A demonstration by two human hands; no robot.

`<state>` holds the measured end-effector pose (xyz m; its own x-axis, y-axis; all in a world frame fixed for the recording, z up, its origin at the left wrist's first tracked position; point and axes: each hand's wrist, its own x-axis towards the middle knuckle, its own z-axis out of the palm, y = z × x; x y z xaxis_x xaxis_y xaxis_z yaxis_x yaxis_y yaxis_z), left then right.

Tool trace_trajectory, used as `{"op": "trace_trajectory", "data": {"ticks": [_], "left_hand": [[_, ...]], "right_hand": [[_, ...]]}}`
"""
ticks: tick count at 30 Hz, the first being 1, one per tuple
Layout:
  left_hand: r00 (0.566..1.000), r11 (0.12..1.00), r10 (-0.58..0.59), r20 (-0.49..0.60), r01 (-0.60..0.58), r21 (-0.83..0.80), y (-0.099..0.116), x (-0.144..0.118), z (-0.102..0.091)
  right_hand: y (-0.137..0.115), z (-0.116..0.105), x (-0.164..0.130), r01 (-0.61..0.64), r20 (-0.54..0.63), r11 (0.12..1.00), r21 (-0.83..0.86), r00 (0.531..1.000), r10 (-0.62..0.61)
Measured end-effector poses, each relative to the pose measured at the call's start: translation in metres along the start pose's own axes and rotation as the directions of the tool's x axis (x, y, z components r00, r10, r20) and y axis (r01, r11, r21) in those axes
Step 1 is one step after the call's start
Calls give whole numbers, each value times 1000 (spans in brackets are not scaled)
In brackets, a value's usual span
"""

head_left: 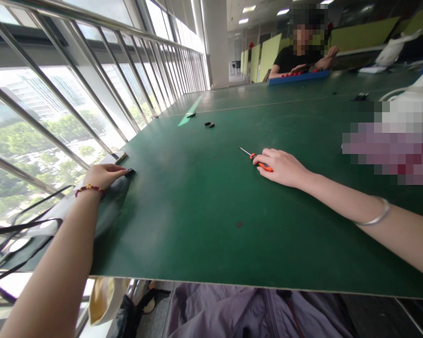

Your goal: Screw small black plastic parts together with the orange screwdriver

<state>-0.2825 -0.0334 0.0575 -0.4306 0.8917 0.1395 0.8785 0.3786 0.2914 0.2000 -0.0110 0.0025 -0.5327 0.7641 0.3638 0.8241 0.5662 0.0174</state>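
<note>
The right hand (284, 166) closes loosely over an orange-handled screwdriver (257, 159) lying flat mid-table, pinning it. The left hand (104, 174), fingers extended, touches a small black part (130, 172) at the green table (204, 225)'s left edge.

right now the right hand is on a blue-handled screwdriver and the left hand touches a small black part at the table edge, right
Not quite. In the head view the screwdriver under the right hand has an orange handle, not blue. The left hand does touch a small black part at the table edge.

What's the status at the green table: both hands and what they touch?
Left hand fingertips on small black part at table edge. Right hand resting on orange screwdriver.
</note>
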Motion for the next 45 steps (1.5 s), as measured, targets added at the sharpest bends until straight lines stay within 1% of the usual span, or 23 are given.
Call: {"op": "trace_trajectory", "data": {"ticks": [6,15,23,25,27,28,30,32,33,34,36,37,39,42,45], "left_hand": [[1000,999,17,-24,-18,-42,-2,1,1],[1000,1000,2,-10,-2,-2,-7,8,4],[1000,999,1,14,0,-50,-14,16,9],[1000,999,-1,-16,0,-53,-13,16,10],[998,996,-1,-58,-5,-91,-5,14,12],[997,992,6,-78,-15,-122,3,11,13],[994,977,61,-95,-79,-200,29,2,17],[977,952,190,-98,-208,-226,65,-12,24],[959,927,268,-92,-283,-246,85,-20,28],[934,897,345,-87,-356,-264,105,-28,33],[858,809,511,-49,-499,-309,144,-44,46],[824,769,565,-43,-545,-334,161,-52,53],[739,681,674,-23,-633,-369,192,-63,66],[664,587,746,-49,-690,-422,227,-74,82],[610,553,791,-40,-742,-379,249,-80,92]], "right_hand": [[0,0,0,2,2,1000,-10,1000,-2],[1,1,0,2,3,1000,-13,1000,-2],[0,-1,0,1,15,1000,-6,1000,-1],[0,-1,0,1,10,1000,-5,1000,-1],[0,0,0,-3,-1,1000,1,1000,3],[0,1,0,-12,-9,1000,8,1000,12],[0,2,-1,-49,-38,998,39,998,51],[-1,2,-2,-87,-76,992,90,993,93],[-1,1,-4,-92,-96,989,117,990,104],[-3,-1,-5,-88,-119,986,142,987,106],[-7,-5,-8,-72,-177,980,187,979,105],[-11,-8,-10,-71,-212,974,214,970,117],[-18,-14,-13,-90,-272,953,289,947,172],[-29,-19,-15,-116,-312,904,412,914,260],[-35,-20,-14,-153,-302,860,486,894,330]]}}
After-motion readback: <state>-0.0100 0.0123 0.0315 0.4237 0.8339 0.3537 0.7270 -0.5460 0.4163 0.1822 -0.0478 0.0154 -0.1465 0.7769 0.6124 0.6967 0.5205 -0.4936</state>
